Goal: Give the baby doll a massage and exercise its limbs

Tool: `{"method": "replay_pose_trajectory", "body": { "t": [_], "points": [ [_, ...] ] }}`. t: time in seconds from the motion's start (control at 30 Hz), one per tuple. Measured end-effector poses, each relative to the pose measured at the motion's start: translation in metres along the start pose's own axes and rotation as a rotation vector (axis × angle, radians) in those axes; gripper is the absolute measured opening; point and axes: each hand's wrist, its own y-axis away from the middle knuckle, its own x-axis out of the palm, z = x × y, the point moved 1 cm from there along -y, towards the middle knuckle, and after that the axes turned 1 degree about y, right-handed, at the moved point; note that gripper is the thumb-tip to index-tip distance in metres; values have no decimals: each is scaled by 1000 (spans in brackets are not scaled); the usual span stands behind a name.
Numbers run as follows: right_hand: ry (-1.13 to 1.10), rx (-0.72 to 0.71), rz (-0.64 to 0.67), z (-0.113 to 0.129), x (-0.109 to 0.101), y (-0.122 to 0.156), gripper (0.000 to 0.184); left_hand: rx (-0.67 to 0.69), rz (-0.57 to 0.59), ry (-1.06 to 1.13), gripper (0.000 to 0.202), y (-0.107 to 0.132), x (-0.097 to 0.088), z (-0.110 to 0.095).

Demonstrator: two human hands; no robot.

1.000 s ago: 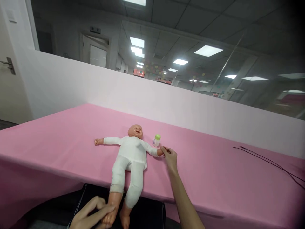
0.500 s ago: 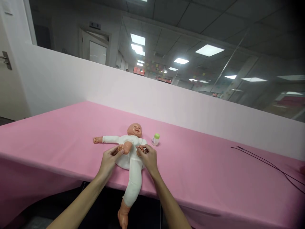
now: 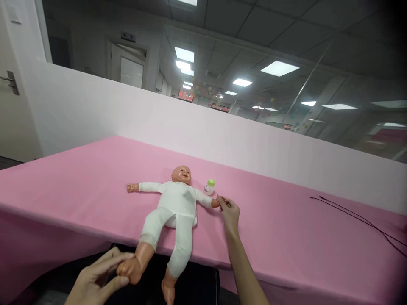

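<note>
A baby doll in white clothing lies on its back on the pink-covered table, head towards the wall. Both its legs stretch over the near edge. My left hand is closed around the doll's foot on the left, thumb below and fingers above. With thumb and fingers, my right hand pinches the doll's hand on the right, holding that arm out to the side. Just beyond this arm stands a small clear bottle with a green cap, close to it.
Thin black cables lie across the right side of the table. A low white wall with glass above runs behind it. A door with a handle is at far left.
My left hand has drawn the doll's bent leg down and out straight towards me. My right hand has moved right, spreading the doll's arm away from its chest.
</note>
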Motion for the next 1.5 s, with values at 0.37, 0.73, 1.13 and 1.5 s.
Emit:
{"method": "replay_pose_trajectory", "body": {
  "t": [0.37,0.73,1.13,1.5],
  "points": [
    [56,-235,303,18,80,66,36,-74,-122,419,55,-152,82,-38],
    [-121,71,-20,-6,-7,-15,53,20,20,-43,33,19,14,11],
    [-35,-140,367,34,51,35,44,-39,-71,339,49,-107,61,-47],
    [-59,-42,223,7,31,16,50,-87,72,147,44,-34,46,-12]
  ]
}}
